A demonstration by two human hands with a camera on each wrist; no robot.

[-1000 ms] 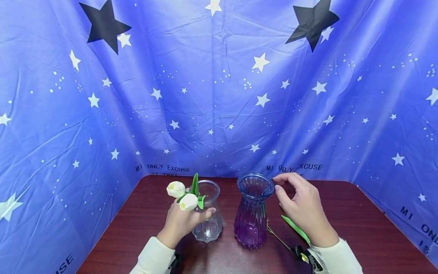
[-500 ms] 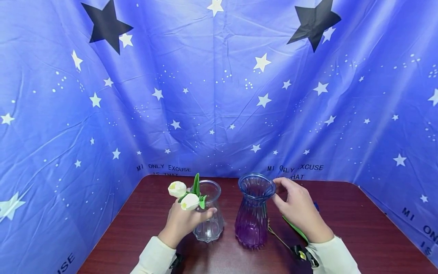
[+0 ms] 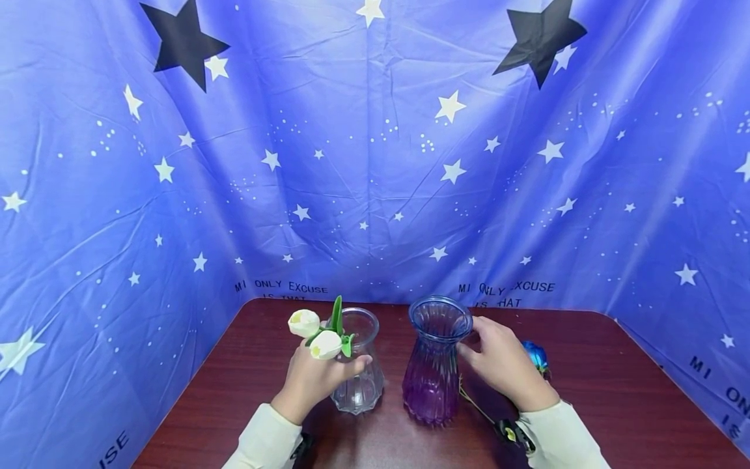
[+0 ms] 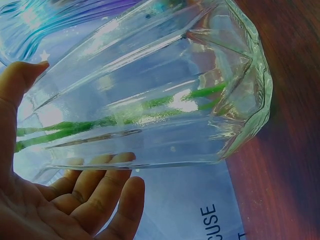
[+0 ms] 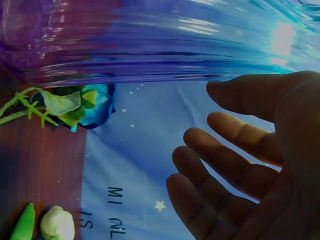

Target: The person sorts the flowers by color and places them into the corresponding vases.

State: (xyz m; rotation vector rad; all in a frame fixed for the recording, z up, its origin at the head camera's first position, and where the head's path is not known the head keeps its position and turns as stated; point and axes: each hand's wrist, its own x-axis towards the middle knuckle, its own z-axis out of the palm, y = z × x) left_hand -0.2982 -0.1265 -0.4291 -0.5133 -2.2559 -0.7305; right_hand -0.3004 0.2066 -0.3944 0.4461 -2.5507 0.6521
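My left hand (image 3: 313, 378) grips a clear glass vase (image 3: 359, 389), thumb on one side and fingers on the other. Two white tulips (image 3: 324, 346) rise from its mouth, and their green stems (image 4: 145, 111) show through the glass. To the right stands an upright glass vase (image 3: 430, 384), blue at the rim and purple below. Beside its neck is my right hand (image 3: 506, 365). The right wrist view shows that thumb at the vase's side, touching or nearly so, with the other fingers loosely spread and holding nothing.
A blue rose (image 3: 536, 355) lies on the dark red table (image 3: 609, 391), partly behind my right hand. Another white tulip (image 5: 57, 224) lies near it. A thin stem (image 3: 477, 405) runs beside the purple vase's base. A starry blue cloth (image 3: 375, 195) encloses the table.
My right hand has come down from the blue rim to beside the neck of the purple vase. The blue rose has come into sight behind it. My left hand has stayed in place.
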